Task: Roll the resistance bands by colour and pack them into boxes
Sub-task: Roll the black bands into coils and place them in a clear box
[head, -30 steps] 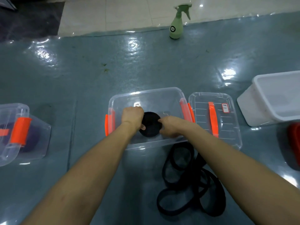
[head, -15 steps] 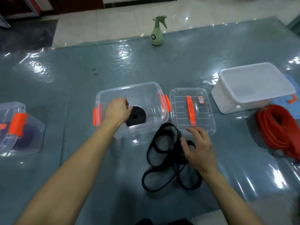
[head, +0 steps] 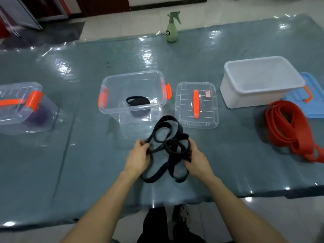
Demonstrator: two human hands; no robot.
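left hand (head: 138, 157): fingers clamped on the left loops of the tangled black rubber resistance bands (head: 168, 148).
right hand (head: 196, 159): fingers curled shut on the same tangle's right side.
bands' place: on the grey-green glossy mat (head: 87, 155), between both hands, loose loops spilling toward 12 and 6 o'clock.
box: the clear plastic box with orange latches (head: 133, 97) lies at 12 o'clock of the hands, one rolled black band (head: 138, 102) already inside.
key relation: the tangle's long axis runs 12 to 6 o'clock, across the line between the hands; both hands equally near.
judgement: a free end likely needs finding before rolling.
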